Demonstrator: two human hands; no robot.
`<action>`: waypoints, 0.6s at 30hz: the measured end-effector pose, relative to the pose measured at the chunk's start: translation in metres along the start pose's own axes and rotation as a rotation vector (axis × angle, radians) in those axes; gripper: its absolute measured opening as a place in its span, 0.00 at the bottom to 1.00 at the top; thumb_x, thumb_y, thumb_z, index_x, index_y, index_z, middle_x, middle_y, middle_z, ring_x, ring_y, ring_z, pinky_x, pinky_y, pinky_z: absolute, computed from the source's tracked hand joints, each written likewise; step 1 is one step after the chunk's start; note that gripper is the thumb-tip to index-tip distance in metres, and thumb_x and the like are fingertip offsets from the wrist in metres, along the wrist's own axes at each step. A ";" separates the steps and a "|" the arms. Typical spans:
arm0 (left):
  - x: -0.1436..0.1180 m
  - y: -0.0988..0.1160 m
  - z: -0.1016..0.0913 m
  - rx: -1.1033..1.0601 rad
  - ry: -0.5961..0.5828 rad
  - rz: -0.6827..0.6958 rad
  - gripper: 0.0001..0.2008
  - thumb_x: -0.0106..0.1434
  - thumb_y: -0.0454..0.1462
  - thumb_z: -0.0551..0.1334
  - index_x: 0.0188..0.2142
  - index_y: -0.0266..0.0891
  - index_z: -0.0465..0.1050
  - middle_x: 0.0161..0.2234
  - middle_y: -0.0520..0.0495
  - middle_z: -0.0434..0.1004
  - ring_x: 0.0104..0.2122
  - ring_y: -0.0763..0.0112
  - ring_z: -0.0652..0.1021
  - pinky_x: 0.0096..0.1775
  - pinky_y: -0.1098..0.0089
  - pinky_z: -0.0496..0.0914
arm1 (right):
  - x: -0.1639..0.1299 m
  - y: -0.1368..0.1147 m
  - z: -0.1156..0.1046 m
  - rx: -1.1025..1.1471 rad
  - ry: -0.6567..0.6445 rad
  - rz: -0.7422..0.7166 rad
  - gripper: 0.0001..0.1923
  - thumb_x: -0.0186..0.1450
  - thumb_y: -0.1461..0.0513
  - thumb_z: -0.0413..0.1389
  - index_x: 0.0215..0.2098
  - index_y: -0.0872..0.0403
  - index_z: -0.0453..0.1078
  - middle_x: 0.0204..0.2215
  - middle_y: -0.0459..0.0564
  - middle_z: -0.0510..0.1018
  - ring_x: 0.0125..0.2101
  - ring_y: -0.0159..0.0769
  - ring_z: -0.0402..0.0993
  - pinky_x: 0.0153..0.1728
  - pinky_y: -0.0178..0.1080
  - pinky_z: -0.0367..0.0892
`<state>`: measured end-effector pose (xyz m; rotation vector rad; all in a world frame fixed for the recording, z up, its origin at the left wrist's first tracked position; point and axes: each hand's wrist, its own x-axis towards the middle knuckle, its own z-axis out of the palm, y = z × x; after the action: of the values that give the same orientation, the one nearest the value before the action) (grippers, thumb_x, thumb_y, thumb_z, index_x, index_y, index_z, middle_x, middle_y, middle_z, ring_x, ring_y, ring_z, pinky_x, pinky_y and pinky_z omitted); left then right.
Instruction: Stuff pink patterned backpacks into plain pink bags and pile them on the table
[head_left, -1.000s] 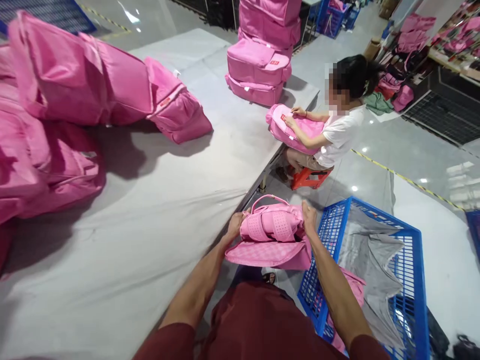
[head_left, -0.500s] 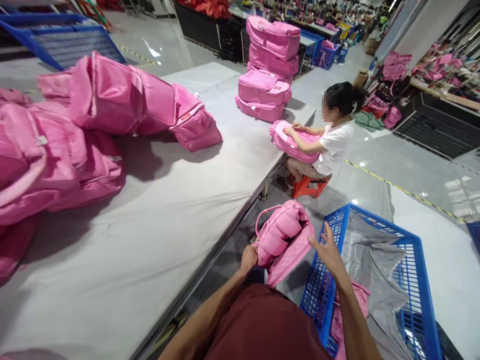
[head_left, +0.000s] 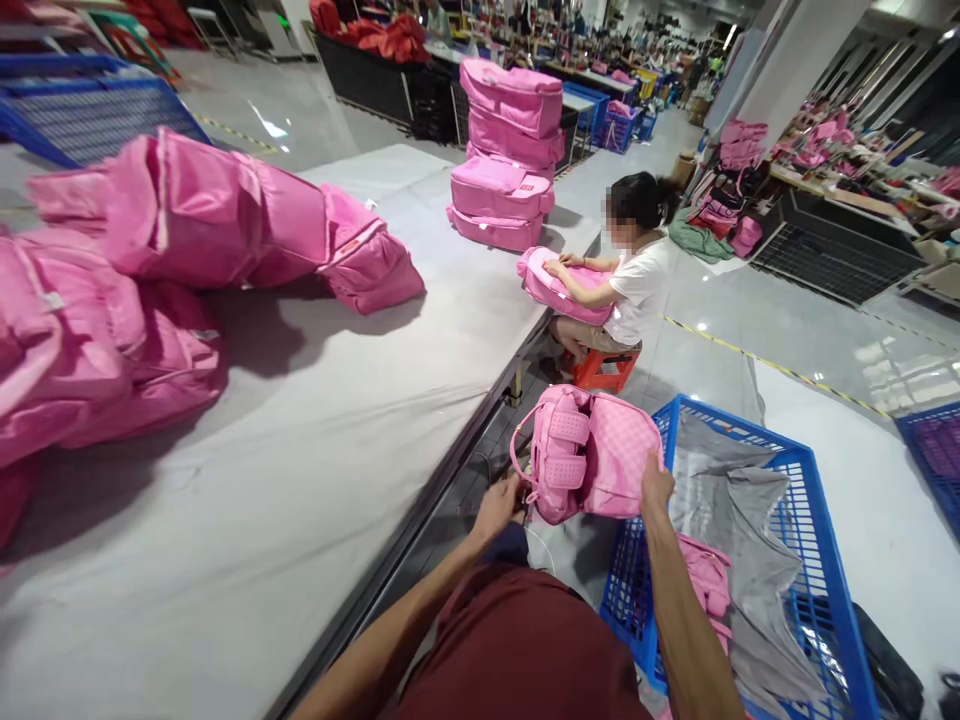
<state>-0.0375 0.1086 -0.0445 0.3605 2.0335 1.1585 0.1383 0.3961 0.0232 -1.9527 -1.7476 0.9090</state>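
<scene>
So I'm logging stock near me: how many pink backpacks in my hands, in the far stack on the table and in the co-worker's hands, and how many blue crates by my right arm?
Pink backpack in my hands: 1
Pink backpacks in the far stack: 4
Pink backpack in the co-worker's hands: 1
Blue crate by my right arm: 1
Total: 7
</scene>
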 end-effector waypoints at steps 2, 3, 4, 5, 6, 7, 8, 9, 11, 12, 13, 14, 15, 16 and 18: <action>-0.013 0.029 -0.018 -0.051 0.209 0.139 0.33 0.75 0.62 0.49 0.38 0.40 0.79 0.35 0.42 0.84 0.37 0.55 0.82 0.41 0.61 0.75 | -0.007 -0.025 -0.002 -0.029 0.038 -0.129 0.27 0.75 0.41 0.48 0.31 0.50 0.71 0.35 0.65 0.83 0.39 0.54 0.80 0.40 0.47 0.70; -0.021 0.047 -0.027 -0.072 0.310 0.211 0.28 0.75 0.59 0.53 0.44 0.40 0.80 0.39 0.43 0.86 0.40 0.56 0.82 0.44 0.61 0.76 | -0.012 -0.038 -0.004 -0.062 0.055 -0.266 0.26 0.76 0.42 0.48 0.29 0.49 0.68 0.32 0.61 0.82 0.35 0.49 0.76 0.38 0.46 0.67; -0.030 0.066 -0.035 -0.079 0.395 0.288 0.24 0.76 0.55 0.56 0.50 0.41 0.81 0.44 0.42 0.87 0.42 0.57 0.83 0.46 0.61 0.77 | -0.018 -0.053 -0.008 -0.097 0.083 -0.440 0.27 0.77 0.43 0.48 0.27 0.48 0.66 0.29 0.58 0.79 0.30 0.45 0.71 0.36 0.45 0.63; -0.039 0.086 -0.041 -0.060 0.442 0.395 0.20 0.76 0.51 0.58 0.54 0.42 0.80 0.49 0.42 0.87 0.46 0.57 0.84 0.50 0.61 0.77 | -0.025 -0.068 -0.014 -0.120 0.103 -0.599 0.29 0.78 0.42 0.48 0.25 0.48 0.63 0.25 0.54 0.76 0.27 0.41 0.66 0.34 0.44 0.60; -0.046 0.105 -0.046 -0.013 0.483 0.512 0.16 0.77 0.47 0.60 0.54 0.43 0.81 0.50 0.42 0.88 0.47 0.58 0.84 0.51 0.60 0.78 | -0.032 -0.083 -0.021 -0.125 0.110 -0.740 0.31 0.78 0.40 0.48 0.24 0.48 0.61 0.22 0.50 0.72 0.25 0.38 0.61 0.33 0.44 0.57; -0.052 0.123 -0.050 0.062 0.491 0.640 0.13 0.77 0.44 0.61 0.53 0.44 0.82 0.49 0.43 0.88 0.48 0.58 0.84 0.53 0.59 0.78 | -0.040 -0.097 -0.029 -0.106 0.110 -0.867 0.33 0.79 0.39 0.48 0.22 0.47 0.58 0.20 0.47 0.67 0.23 0.35 0.56 0.31 0.43 0.55; -0.055 0.140 -0.051 0.137 0.473 0.763 0.12 0.78 0.41 0.61 0.53 0.45 0.82 0.49 0.44 0.89 0.49 0.59 0.84 0.56 0.58 0.78 | -0.049 -0.112 -0.039 -0.068 0.110 -0.970 0.35 0.79 0.37 0.48 0.21 0.48 0.56 0.18 0.44 0.62 0.22 0.33 0.53 0.30 0.42 0.52; -0.056 0.154 -0.050 0.216 0.424 0.876 0.12 0.79 0.39 0.60 0.53 0.45 0.83 0.50 0.43 0.89 0.51 0.59 0.84 0.58 0.57 0.77 | -0.059 -0.125 -0.050 -0.017 0.110 -1.054 0.37 0.80 0.36 0.48 0.21 0.48 0.54 0.17 0.42 0.58 0.22 0.32 0.51 0.29 0.41 0.51; -0.050 0.172 -0.041 0.375 0.274 1.049 0.13 0.79 0.36 0.60 0.56 0.44 0.82 0.54 0.42 0.88 0.57 0.59 0.84 0.64 0.55 0.76 | -0.084 -0.147 -0.073 0.091 0.078 -1.193 0.38 0.80 0.36 0.51 0.20 0.49 0.52 0.17 0.40 0.54 0.22 0.29 0.49 0.28 0.40 0.49; -0.043 0.177 -0.034 0.451 0.187 1.098 0.14 0.78 0.35 0.60 0.57 0.42 0.82 0.57 0.41 0.87 0.60 0.57 0.83 0.67 0.53 0.74 | -0.097 -0.156 -0.085 0.141 0.053 -1.249 0.38 0.81 0.38 0.53 0.20 0.49 0.52 0.17 0.39 0.53 0.21 0.28 0.48 0.28 0.39 0.49; -0.035 0.179 -0.027 0.514 0.109 1.126 0.15 0.76 0.35 0.62 0.59 0.41 0.81 0.60 0.39 0.86 0.63 0.55 0.81 0.70 0.50 0.72 | -0.110 -0.163 -0.095 0.184 0.025 -1.297 0.38 0.81 0.40 0.54 0.21 0.50 0.52 0.18 0.39 0.52 0.21 0.28 0.48 0.27 0.39 0.49; -0.027 0.179 -0.018 0.554 0.050 1.137 0.16 0.74 0.34 0.64 0.59 0.39 0.81 0.62 0.37 0.85 0.65 0.53 0.80 0.72 0.48 0.70 | -0.123 -0.169 -0.104 0.219 -0.003 -1.339 0.37 0.81 0.42 0.55 0.21 0.50 0.51 0.18 0.39 0.52 0.21 0.27 0.48 0.27 0.39 0.49; -0.018 0.177 -0.010 0.558 0.018 1.133 0.16 0.72 0.34 0.65 0.58 0.38 0.81 0.62 0.36 0.85 0.66 0.51 0.79 0.73 0.46 0.69 | -0.135 -0.173 -0.111 0.246 -0.029 -1.382 0.37 0.82 0.44 0.56 0.21 0.50 0.51 0.18 0.39 0.52 0.21 0.27 0.48 0.26 0.39 0.49; -0.011 0.175 -0.003 0.530 0.014 1.121 0.14 0.71 0.34 0.66 0.55 0.37 0.82 0.59 0.36 0.86 0.64 0.51 0.80 0.72 0.46 0.71 | -0.144 -0.176 -0.115 0.261 -0.056 -1.427 0.36 0.82 0.46 0.56 0.21 0.50 0.51 0.18 0.39 0.52 0.21 0.27 0.48 0.26 0.39 0.49; 0.001 0.169 0.008 0.422 0.071 1.081 0.08 0.72 0.35 0.65 0.47 0.39 0.82 0.51 0.38 0.88 0.57 0.55 0.83 0.66 0.50 0.77 | -0.156 -0.178 -0.117 0.259 -0.111 -1.517 0.35 0.83 0.49 0.57 0.21 0.51 0.52 0.17 0.39 0.54 0.21 0.26 0.48 0.26 0.38 0.49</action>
<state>-0.0516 0.2071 0.0925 1.8014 2.1449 1.2883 0.0809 0.2904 0.2582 -0.0852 -2.2494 0.5379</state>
